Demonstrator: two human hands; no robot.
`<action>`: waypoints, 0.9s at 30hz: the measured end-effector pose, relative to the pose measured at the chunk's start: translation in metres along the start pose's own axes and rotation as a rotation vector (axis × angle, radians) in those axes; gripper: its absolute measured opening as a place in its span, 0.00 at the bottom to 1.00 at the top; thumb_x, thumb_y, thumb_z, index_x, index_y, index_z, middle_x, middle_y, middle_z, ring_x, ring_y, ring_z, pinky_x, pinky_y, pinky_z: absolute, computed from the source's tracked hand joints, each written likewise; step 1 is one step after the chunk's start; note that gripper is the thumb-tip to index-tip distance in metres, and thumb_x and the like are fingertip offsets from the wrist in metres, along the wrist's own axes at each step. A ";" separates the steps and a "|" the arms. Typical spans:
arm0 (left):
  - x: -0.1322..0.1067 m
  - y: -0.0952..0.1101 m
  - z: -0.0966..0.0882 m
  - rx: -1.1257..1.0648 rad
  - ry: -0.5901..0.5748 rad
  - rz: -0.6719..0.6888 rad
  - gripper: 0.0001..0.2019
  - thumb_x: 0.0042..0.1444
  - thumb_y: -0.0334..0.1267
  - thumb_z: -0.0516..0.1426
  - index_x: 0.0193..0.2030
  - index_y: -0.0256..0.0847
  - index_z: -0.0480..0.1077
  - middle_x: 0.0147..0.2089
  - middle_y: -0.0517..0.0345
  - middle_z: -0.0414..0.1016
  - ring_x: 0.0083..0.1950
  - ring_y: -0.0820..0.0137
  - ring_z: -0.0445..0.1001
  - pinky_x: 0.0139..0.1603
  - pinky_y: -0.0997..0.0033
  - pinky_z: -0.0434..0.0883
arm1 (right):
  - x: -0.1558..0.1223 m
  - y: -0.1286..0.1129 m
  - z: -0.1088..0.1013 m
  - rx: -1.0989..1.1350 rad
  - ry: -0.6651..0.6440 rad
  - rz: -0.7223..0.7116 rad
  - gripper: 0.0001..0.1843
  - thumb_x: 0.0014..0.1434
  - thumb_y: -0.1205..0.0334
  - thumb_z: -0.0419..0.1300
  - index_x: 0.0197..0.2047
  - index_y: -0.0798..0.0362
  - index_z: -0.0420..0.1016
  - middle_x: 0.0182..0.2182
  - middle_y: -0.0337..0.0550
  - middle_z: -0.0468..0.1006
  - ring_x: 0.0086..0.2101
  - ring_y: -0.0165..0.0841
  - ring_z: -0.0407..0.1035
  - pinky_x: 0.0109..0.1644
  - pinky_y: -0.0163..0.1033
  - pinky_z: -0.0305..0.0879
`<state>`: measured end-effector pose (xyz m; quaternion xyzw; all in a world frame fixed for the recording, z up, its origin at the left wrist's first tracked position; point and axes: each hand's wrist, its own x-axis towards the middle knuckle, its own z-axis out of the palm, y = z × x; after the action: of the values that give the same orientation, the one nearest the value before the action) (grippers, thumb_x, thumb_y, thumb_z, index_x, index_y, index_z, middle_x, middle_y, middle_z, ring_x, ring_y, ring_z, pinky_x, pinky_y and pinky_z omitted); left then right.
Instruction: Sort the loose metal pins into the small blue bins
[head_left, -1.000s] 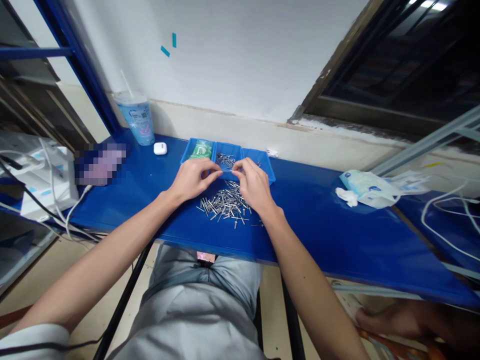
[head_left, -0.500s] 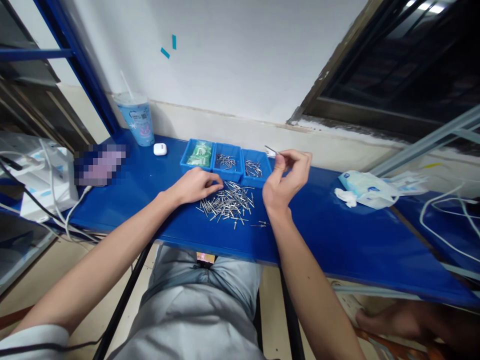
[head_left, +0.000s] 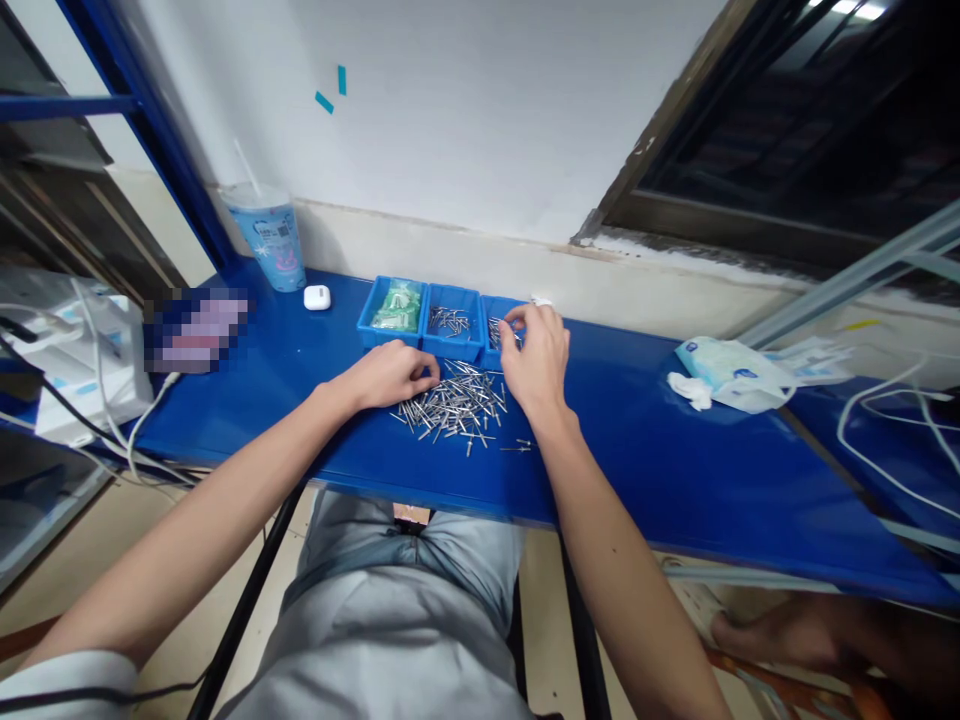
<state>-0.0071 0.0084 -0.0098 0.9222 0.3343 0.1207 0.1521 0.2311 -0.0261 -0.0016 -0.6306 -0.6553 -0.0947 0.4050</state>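
A heap of silver blind rivets [head_left: 457, 405] lies on the blue table. At its left edge my left hand [head_left: 394, 374] rests with fingers curled and thumb against them; anything in that pinch is too small to make out. Behind the heap stand three blue bins in a row. My right hand [head_left: 536, 350] is over the front of the right bin [head_left: 491, 358], its fingers bent down and partly hiding the rivets inside. Whether a rivet is between those fingertips is hidden. The middle bin [head_left: 455, 345] contains rivets, and the left bin [head_left: 367, 335] has a green-and-clear packet [head_left: 398, 308].
A few loose rivets [head_left: 516, 448] lie right of the heap. Farther left are a white earbud case [head_left: 317, 297], a patterned cup with straw [head_left: 271, 240] and a white power strip with cables [head_left: 105, 375]. A tissue pack [head_left: 731, 372] is at right. The wall borders the table's back.
My right hand, which held a rivet raised right of the bins, has moved left and down over the right bin; the rivet no longer shows. My left hand has stayed by the heap.
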 end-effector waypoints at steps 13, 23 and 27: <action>-0.001 -0.003 0.004 0.032 0.106 -0.016 0.09 0.60 0.38 0.58 0.40 0.43 0.81 0.23 0.58 0.73 0.23 0.69 0.67 0.28 0.67 0.55 | -0.014 -0.021 0.001 0.121 -0.457 -0.273 0.12 0.72 0.57 0.53 0.46 0.49 0.76 0.29 0.39 0.79 0.28 0.34 0.68 0.38 0.39 0.57; 0.000 -0.001 0.006 0.064 0.100 -0.064 0.10 0.62 0.40 0.59 0.43 0.43 0.82 0.24 0.57 0.75 0.25 0.68 0.68 0.29 0.67 0.54 | -0.013 -0.023 0.000 0.086 -0.476 -0.272 0.10 0.71 0.58 0.54 0.45 0.49 0.76 0.27 0.38 0.78 0.27 0.34 0.68 0.36 0.39 0.55; 0.000 -0.002 0.008 0.055 0.095 -0.075 0.10 0.62 0.40 0.58 0.43 0.44 0.80 0.25 0.57 0.74 0.25 0.67 0.69 0.30 0.67 0.55 | -0.013 -0.023 0.001 0.063 -0.489 -0.271 0.10 0.71 0.58 0.54 0.45 0.48 0.77 0.27 0.39 0.78 0.28 0.34 0.69 0.36 0.39 0.54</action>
<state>-0.0055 0.0086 -0.0177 0.9061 0.3785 0.1494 0.1154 0.2081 -0.0398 -0.0016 -0.5284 -0.8146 0.0272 0.2376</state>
